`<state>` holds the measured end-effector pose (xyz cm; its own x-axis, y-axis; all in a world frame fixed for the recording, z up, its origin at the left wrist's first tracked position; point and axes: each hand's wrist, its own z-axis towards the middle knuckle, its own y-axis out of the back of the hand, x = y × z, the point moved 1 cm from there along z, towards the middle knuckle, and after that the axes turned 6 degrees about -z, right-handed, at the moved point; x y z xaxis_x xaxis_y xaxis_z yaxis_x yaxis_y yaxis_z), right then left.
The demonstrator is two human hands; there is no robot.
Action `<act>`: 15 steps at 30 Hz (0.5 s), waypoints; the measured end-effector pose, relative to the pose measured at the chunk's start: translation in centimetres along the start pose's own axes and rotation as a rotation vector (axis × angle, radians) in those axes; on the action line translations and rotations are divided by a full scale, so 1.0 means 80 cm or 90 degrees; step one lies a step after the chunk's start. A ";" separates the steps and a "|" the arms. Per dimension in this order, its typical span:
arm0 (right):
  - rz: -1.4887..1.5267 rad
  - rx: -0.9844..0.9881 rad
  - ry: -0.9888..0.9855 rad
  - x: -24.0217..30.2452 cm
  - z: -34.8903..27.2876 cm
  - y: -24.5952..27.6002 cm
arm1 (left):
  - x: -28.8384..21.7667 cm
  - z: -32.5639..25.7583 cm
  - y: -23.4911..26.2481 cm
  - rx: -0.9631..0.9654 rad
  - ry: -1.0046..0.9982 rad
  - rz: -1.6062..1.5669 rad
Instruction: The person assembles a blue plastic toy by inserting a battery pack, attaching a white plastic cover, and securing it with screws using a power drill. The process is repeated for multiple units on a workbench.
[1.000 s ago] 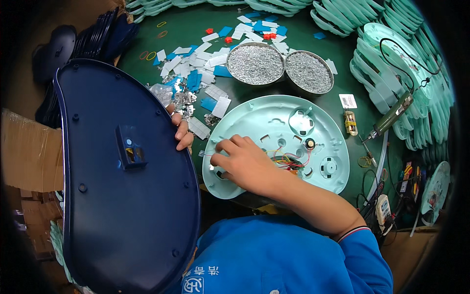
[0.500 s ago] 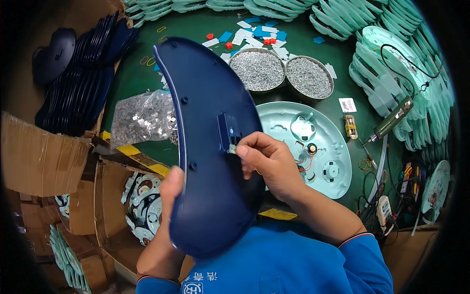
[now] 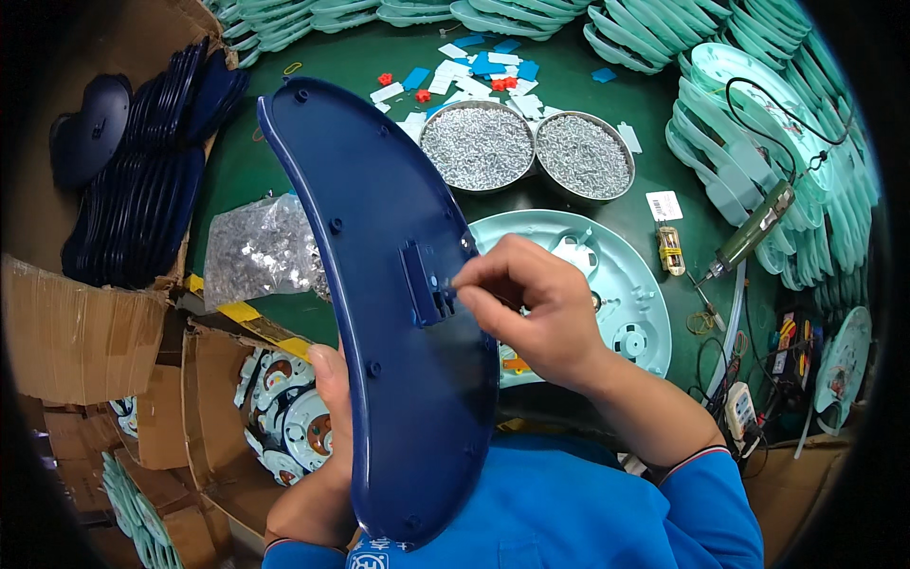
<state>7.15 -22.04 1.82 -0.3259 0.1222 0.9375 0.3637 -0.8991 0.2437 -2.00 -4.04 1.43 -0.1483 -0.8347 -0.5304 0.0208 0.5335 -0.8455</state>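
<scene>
A dark blue, crescent-shaped plastic shell (image 3: 417, 398) stands tilted up before me, its inner side with small round posts facing me. My left hand (image 3: 332, 394) grips its left edge, thumb in front, the other fingers hidden behind it. Near the middle of the shell is a raised rectangular housing (image 3: 424, 284) with a slotted side. My right hand (image 3: 536, 303) is pinched just right of this housing, thumb and forefinger together; whatever is between the tips is hidden. Behind lies a round mint-green plastic housing (image 3: 645, 303), partly covered by my right hand and the shell.
Two round tins (image 3: 477, 147) of small metal parts stand beyond the shell, near scattered white and blue pieces. A clear bag (image 3: 261, 247) of parts lies left. An electric screwdriver (image 3: 754, 232) rests right. Stacked blue shells (image 3: 133, 213) and mint-green parts (image 3: 725, 142) flank the table.
The blue shell has shifted slightly left and down and turned a little. A small pale piece showed at my right fingertips earlier; now it is not visible there. My right hand stays by the housing.
</scene>
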 end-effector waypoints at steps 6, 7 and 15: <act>-0.495 -0.003 0.619 -0.018 0.017 0.019 | 0.009 0.003 -0.008 -0.043 -0.031 0.091; -0.521 -0.015 0.670 -0.021 0.021 0.018 | 0.013 0.002 -0.013 -0.079 -0.040 0.188; -0.106 0.028 0.185 -0.023 0.000 0.010 | -0.008 0.011 -0.024 -0.095 0.006 0.352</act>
<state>8.00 -22.98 0.30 -0.6173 0.1354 0.7750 0.3198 -0.8568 0.4044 -1.07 -4.67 3.29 -0.1642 -0.4247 -0.8903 -0.0425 0.9048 -0.4237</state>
